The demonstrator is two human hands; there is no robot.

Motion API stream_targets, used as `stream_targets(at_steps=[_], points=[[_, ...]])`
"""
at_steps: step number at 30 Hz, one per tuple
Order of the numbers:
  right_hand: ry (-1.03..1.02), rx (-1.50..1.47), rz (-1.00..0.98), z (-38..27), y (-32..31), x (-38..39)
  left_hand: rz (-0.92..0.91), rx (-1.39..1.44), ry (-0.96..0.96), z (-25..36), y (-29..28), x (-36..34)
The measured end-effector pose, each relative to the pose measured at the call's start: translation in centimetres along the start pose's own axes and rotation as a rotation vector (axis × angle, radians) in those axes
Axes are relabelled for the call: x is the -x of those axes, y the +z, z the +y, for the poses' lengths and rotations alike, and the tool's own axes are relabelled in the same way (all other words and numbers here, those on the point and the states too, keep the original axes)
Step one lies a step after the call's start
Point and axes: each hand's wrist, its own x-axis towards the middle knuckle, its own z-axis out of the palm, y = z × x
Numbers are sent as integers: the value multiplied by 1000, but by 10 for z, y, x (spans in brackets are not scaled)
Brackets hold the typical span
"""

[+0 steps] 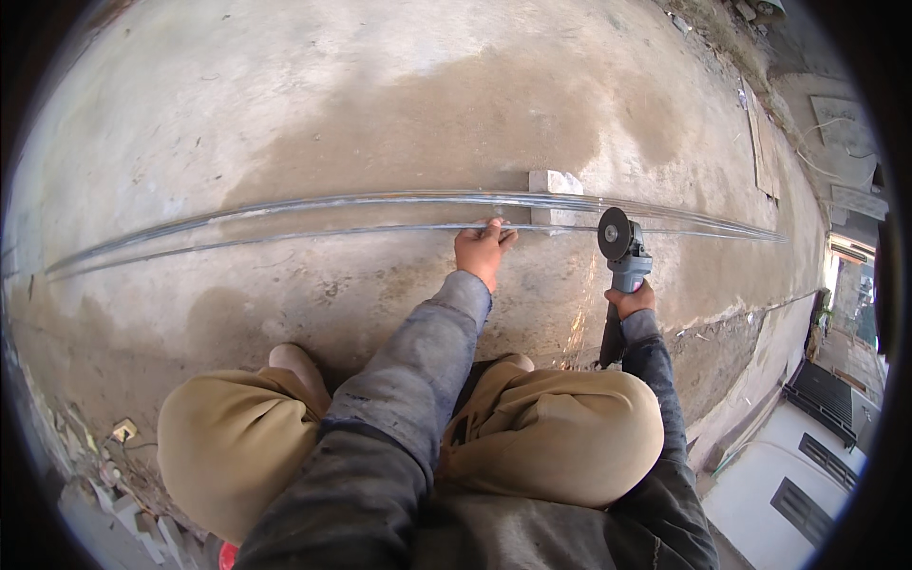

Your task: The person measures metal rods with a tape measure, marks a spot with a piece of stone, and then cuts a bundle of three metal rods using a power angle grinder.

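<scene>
My left hand (pixel 484 253) pinches a single thin metal rod (pixel 361 231) that lies nearest me, its fingers closed round it. In my right hand (pixel 631 300) is an angle grinder (pixel 629 271), gripped by its grey body. The dark cutting disc (pixel 615 233) is at the rod, to the right of my left hand. Orange sparks (pixel 577 328) stream from there back toward my right knee. Just beyond the single rod runs a bundle of similar long rods (pixel 313 202). A pale block (pixel 554 183) props the rods up; the disc hides part of them.
Stained concrete ground (pixel 399 123) stretches around the rods. My bent knees in tan trousers (pixel 560 437) are close below the work. A plank (pixel 760 142) lies along the right side, near a white wall (pixel 779 475). Rubble (pixel 133 513) sits at the lower left.
</scene>
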Motion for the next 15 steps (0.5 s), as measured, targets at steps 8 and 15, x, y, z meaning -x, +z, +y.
stream_targets(at_steps=[8, 15], points=[[31, 8, -33, -4, -2, -1, -10, 23, 6, -2, -2, -2], [36, -18, -38, 14, 0, 3, 14, 5, -6, -2, 3, 1]])
